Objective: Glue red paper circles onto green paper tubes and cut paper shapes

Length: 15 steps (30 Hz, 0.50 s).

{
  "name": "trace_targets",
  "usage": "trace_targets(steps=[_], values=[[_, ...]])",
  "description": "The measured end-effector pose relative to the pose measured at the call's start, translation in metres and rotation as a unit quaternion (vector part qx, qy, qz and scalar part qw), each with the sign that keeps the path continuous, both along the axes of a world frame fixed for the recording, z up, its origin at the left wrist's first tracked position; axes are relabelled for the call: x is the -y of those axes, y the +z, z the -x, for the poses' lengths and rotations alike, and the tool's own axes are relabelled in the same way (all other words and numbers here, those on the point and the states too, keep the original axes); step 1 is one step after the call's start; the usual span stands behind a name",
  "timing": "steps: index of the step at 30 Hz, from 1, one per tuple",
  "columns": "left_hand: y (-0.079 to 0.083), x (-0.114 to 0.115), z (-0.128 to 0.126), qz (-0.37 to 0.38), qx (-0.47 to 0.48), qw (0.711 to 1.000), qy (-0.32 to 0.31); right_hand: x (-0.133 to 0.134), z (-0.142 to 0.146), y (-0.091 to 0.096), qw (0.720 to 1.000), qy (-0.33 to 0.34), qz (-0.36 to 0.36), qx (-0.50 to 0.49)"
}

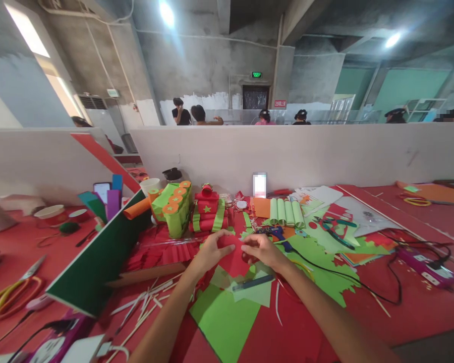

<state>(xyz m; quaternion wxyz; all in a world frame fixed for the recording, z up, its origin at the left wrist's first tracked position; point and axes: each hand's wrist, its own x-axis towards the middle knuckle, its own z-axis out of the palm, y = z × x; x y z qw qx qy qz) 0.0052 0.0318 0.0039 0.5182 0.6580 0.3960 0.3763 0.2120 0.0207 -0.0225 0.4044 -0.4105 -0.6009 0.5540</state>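
Note:
My left hand (214,250) pinches the left edge of a piece of red paper (233,263) with thumb and fingers. On the right edge, my right hand (264,249) grips the same piece, its fingers curled and partly hidden. Below the hands, a dark blue pen (253,283) lies across pale green paper (263,295). A bright green sheet (225,322) is nearest me. Just beyond my right hand rests a blue glue gun (276,232). Red paper rolls with green bands (208,209) stand beyond my left hand.
Green-and-orange paper rolls (174,209) stand left, near a dark green board (94,257). Rolled green tubes (286,212), green-handled pliers (338,234) and a purple power strip (427,267) lie right. Scissors (18,292) lie far left. A white partition (306,151) borders the table; several people are beyond.

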Motion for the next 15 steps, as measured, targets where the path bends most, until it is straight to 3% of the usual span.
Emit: trace_targets(steps=[5, 10, 15], values=[[0.007, 0.005, -0.004, -0.035, -0.024, 0.999, 0.002, -0.002, 0.000, 0.001, 0.999, -0.043, -0.005, 0.027], [0.010, 0.007, -0.005, -0.049, -0.076, 0.995, -0.052, 0.004, -0.001, 0.010, 0.996, -0.013, -0.059, 0.073], [0.003, 0.004, -0.001, -0.067, -0.112, 0.990, -0.058, 0.006, 0.002, 0.011, 0.993, 0.017, -0.081, 0.083]])
